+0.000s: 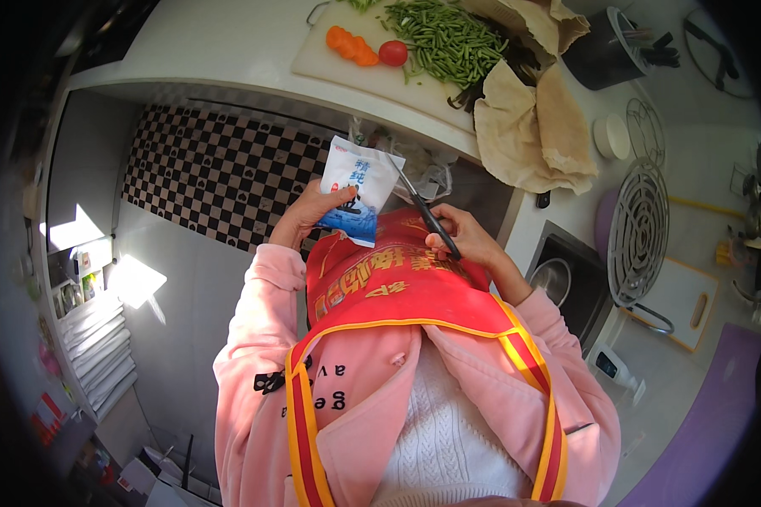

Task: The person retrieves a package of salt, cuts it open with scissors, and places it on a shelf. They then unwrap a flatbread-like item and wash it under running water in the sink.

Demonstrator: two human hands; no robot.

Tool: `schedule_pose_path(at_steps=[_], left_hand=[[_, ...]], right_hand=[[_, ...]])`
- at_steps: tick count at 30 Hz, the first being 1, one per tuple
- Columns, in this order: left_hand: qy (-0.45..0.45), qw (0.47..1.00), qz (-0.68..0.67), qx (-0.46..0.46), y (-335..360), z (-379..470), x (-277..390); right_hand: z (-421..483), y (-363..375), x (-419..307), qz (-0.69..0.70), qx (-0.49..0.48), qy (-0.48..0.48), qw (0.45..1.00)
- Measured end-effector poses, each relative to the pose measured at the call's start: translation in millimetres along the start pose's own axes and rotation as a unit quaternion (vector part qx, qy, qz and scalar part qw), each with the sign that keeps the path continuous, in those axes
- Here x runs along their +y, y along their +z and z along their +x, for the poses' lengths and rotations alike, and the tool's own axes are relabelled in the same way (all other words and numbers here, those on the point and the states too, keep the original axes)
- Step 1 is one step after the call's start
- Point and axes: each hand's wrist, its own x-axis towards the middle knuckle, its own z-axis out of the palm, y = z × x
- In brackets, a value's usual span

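Observation:
My left hand (314,212) grips a white and blue plastic packet (363,168) by its side, thumb across the front. The packet bears writing and is held tilted above the red apron (393,266). In my right hand (466,234) is a pair of scissors (428,212) with black handles. Its blades point up and left and lie against the packet's upper right corner. How far the blades are apart cannot be made out.
On the counter, a white cutting board (349,73) carries cut green beans (444,41), carrot pieces (351,45) and a tomato (393,53). Brown paper (526,133) overhangs the counter edge. A sink (571,279), a metal rack (639,231) and a black utensil holder (599,54) stand at the right.

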Motion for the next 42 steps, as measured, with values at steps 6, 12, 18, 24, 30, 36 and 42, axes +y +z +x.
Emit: schedule_pose_path(at_steps=[6, 12, 18, 24, 30, 36, 42], left_hand=[[0.000, 0.999, 0.033, -0.024, -3, 12, -8], [0.000, 1.000, 0.007, -0.017, 2, 20, -9], [0.055, 0.993, -0.099, -0.039, -3, 16, -15], [0.189, 0.963, -0.162, -0.100, 14, -6, 26], [0.231, 0.963, -0.080, -0.109, 10, -9, 45], [0.291, 0.935, -0.054, -0.197, 22, -14, 80], [0.311, 0.931, -0.057, -0.184, 24, -19, 89]], right_hand=[[7, -1, 8, 0.045, 0.010, -0.029, 0.999], [1, -5, 1, 0.070, 0.041, -0.006, 0.997], [-12, -17, -9, -0.257, 0.198, 0.020, 0.946], [-32, -15, 3, -0.368, 0.167, 0.044, 0.914], [-45, -9, 16, -0.347, 0.069, 0.034, 0.935], [-53, -11, 15, -0.341, 0.036, -0.014, 0.939], [-58, -14, 13, -0.371, -0.011, -0.064, 0.926]])
